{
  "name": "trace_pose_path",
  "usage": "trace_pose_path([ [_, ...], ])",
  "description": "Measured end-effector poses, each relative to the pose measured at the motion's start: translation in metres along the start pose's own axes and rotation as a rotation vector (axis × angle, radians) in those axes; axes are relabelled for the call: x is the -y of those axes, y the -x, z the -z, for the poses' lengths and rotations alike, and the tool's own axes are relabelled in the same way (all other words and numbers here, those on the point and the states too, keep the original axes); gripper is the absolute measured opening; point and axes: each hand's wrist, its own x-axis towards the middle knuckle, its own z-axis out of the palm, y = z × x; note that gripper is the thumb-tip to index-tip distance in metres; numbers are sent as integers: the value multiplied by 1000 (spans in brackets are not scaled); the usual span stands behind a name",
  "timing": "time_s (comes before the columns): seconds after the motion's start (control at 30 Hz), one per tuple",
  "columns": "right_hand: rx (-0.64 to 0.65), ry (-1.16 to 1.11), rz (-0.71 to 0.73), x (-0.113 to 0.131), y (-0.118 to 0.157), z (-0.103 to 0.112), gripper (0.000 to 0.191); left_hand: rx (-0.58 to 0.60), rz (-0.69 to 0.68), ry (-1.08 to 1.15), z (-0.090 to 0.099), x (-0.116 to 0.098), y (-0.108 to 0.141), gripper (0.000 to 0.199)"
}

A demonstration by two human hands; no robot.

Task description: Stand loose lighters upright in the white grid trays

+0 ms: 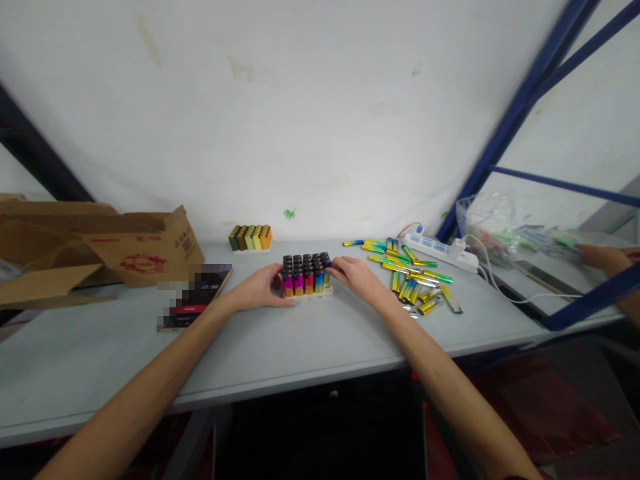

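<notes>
Several cigarette lighters (309, 281) with black tops and pink, purple, red and blue bodies stand upright in rows in a white tray (316, 297) on the table. My left hand (263, 288) wraps round the tray's left end, thumb at the front and fingers behind. At the right end, my right hand (351, 273) has its fingers closed on a lighter (327, 263) in the last column; the fingertips partly hide it. To the right lies a loose pile of shiny yellow, green and blue lighter-sized pieces (400, 267).
A second block of yellow, green and brown lighters (250, 238) stands against the wall. At left are an open cardboard box (150, 247) and a partly blurred dark screen (203, 293). A white power strip (440, 252), blue frame (515, 113) and another person's hand (607, 257) are at right.
</notes>
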Motion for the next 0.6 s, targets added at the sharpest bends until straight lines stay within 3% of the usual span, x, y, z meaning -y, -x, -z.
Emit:
trace_pose_path([
  [0.13,32,-38,27,-3,1,10,27,7,6,4,1,-2,1,80],
  [0.2,-22,-32,4,-13,4,22,30,9,9,-4,1,-3,1,78],
  [0.3,-147,85,-132,-42,12,42,30,1,15,-4,1,-3,1,78],
  [0.4,-152,203,-299,-75,21,54,18,-3,19,11,1,-3,1,81],
  [0.5,-97,292,-338,-95,22,53,17,-3,17,16,0,-2,1,81],
  [0.6,-53,342,-274,-102,6,41,31,-8,7,-2,0,-4,1,81],
])
